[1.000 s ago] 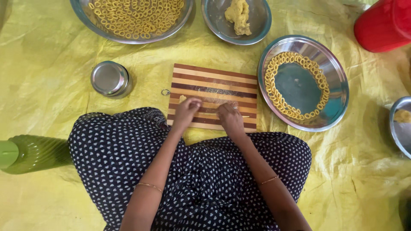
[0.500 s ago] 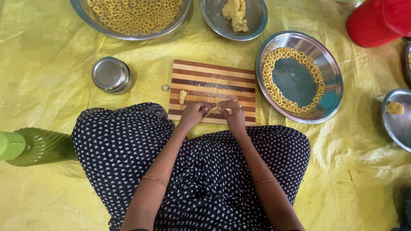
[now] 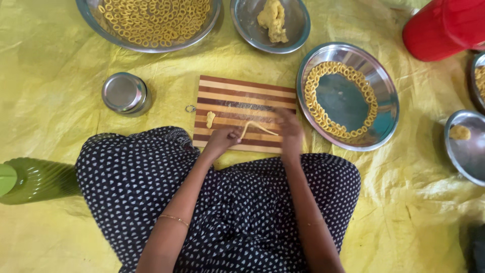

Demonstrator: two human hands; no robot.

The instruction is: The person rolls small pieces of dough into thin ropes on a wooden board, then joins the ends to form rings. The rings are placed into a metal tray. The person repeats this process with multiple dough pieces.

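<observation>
- Head view, setting: yellow plastic sheeting [image 3: 60, 65] covers the floor; I see the person seated on it, lap in a dark dotted garment, with a striped wooden cutting board [image 3: 242, 96] directly in front.
- Head view, step in hand: I judge this as the stage where a rolled piece is shaped. A thin dough strand [image 3: 256, 127] lies across the near half of the board, running from one hand to the other.
- Head view, left hand [image 3: 222, 139]: fingers are curled closed at the strand's near end, apparently pinching it; I cannot confirm the contact points from this angle.
- Head view, right hand [image 3: 289, 126]: blurred, resting at the strand's far end near the board's right edge. I cannot tell whether it pinches the strand or only presses on it.
- Head view, next move, as I judge it: both ends need bringing together into a ring, with light pressure so the strand does not tear.
- Head view, spare dough: a small dough lump [image 3: 210, 119] sits on the board's left side, apart from both hands.
- Head view, containers:
  - Round steel plate [image 3: 388, 101], right of the board: rings line its rim, centre bare.
  - Large steel basin [image 3: 96, 23], top left: piled with rings.
  - Steel bowl [image 3: 298, 20], top centre: one dough mass.
  - Lidded steel tin [image 3: 125, 93], left of the board: contents hidden.
  - Steel dish [image 3: 472, 156], right edge: one small dough piece.
  - Red container [image 3: 444, 28] and green bottle [image 3: 30, 179]: contents not visible.
</observation>
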